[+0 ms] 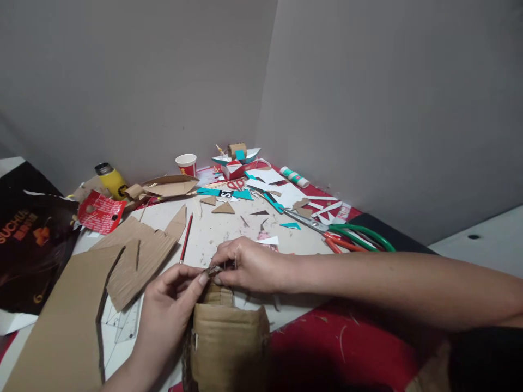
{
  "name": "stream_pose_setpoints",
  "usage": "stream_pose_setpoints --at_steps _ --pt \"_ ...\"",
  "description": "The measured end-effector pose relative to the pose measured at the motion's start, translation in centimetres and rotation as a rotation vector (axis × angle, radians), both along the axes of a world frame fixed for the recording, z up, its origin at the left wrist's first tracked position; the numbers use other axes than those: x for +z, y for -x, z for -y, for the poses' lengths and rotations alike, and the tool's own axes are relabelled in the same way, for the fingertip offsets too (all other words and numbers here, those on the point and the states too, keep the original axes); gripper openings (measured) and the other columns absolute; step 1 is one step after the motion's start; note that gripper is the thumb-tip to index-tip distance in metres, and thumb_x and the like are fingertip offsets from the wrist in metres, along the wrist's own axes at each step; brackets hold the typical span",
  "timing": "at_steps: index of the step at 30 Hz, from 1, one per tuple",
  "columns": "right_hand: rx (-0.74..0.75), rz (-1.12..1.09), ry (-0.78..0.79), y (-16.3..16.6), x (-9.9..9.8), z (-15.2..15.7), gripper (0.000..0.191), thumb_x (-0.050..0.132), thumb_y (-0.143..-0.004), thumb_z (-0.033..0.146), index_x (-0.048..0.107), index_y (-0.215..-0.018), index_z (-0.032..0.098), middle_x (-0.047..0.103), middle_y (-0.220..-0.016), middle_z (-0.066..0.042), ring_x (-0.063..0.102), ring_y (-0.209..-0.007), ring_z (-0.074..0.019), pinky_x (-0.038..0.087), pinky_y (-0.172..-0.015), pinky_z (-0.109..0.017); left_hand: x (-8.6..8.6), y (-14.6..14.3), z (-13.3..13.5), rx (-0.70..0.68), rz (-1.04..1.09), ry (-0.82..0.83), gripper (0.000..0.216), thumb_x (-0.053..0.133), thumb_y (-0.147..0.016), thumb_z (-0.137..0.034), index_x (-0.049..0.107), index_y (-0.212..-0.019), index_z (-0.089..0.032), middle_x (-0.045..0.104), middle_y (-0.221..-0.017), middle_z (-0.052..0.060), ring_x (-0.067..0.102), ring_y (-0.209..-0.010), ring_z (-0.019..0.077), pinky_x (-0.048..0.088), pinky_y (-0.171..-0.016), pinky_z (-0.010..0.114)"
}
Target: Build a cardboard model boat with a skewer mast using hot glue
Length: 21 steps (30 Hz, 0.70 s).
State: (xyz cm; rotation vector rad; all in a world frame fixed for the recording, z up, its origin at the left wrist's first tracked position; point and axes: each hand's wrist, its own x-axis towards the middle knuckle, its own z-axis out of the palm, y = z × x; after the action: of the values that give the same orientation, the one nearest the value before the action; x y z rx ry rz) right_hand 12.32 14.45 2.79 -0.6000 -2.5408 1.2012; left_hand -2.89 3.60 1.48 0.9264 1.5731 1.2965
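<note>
In the head view, a bent brown cardboard piece (231,343) stands at the front middle of the table, its faces curved and creased. My left hand (174,302) pinches the dark, ragged edge at its far end between thumb and fingers. Right beside it, my right hand (243,264) closes on the same edge from the other side, so the fingertips of both hands nearly meet. What exactly lies between the fingertips is partly hidden. A red pencil (187,238) lies just beyond my left hand.
Cardboard sheets (61,321) and a clear ruler (122,321) lie left. Green-handled scissors (359,237) and orange-handled ones rest right. Behind are a yellow bottle (112,182), a paper cup (187,163), a small boat model (237,155), a glue stick (295,177) and paper scraps.
</note>
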Motion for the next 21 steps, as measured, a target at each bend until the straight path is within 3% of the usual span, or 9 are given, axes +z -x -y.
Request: stream_pose_setpoints --at_steps 4,7,12,18,21 --pt "-0.17 0.012 0.211 0.4 -0.1 0.2 0.012 0.065 -0.071 0.004 0.066 -0.079 0.013 0.052 -0.059 0.006 0.047 -0.055 -0.0076 0.036 -0.052 -0.018 -0.4 -0.4 0.3 0.051 -0.143 -0.027 0.016 0.076 -0.072 -0.036 0.076 -0.079 -0.022 0.076 -0.085 0.003 0.066 -0.08 0.0193 0.051 -0.075 0.026" --pt "-0.26 -0.005 0.32 0.5 -0.1 0.5 0.009 0.068 -0.07 0.006 0.062 -0.073 0.012 0.051 -0.056 0.007 0.046 -0.052 -0.0069 0.035 -0.05 -0.017 -0.6 -0.7 0.4 0.14 -0.168 -0.035 0.015 0.078 -0.069 -0.037 0.076 -0.076 -0.023 0.076 -0.083 0.002 0.067 -0.078 0.0199 0.051 -0.075 0.026" --pt "-0.229 -0.106 0.239 0.1 -0.2 1.0 0.012 0.063 -0.072 0.001 0.061 -0.066 0.012 0.049 -0.053 0.007 0.042 -0.051 -0.0052 0.032 -0.051 -0.017 -0.4 -0.7 0.2 0.12 -0.141 -0.006 0.017 0.079 -0.068 -0.037 0.073 -0.072 -0.021 0.07 -0.068 -0.001 0.062 -0.068 0.0162 0.049 -0.067 0.023" --pt "-0.211 -0.141 0.143 -0.1 -0.7 1.0 0.011 0.063 -0.072 0.002 0.062 -0.069 0.012 0.046 -0.054 0.008 0.04 -0.051 -0.0055 0.032 -0.053 -0.018 -0.2 -0.7 -0.2 0.137 0.071 0.074 0.025 0.082 -0.066 -0.036 0.071 -0.083 -0.023 0.073 -0.076 -0.002 0.063 -0.071 0.0134 0.049 -0.064 0.019" --pt "-0.213 -0.125 0.114 -0.1 -0.8 0.9 0.011 0.063 -0.071 0.001 0.064 -0.069 0.012 0.046 -0.055 0.007 0.04 -0.053 -0.0064 0.032 -0.054 -0.018 -0.2 -0.7 -0.1 0.132 0.05 0.091 0.025 0.083 -0.065 -0.036 0.072 -0.082 -0.022 0.073 -0.077 -0.001 0.064 -0.073 0.0139 0.049 -0.065 0.019"
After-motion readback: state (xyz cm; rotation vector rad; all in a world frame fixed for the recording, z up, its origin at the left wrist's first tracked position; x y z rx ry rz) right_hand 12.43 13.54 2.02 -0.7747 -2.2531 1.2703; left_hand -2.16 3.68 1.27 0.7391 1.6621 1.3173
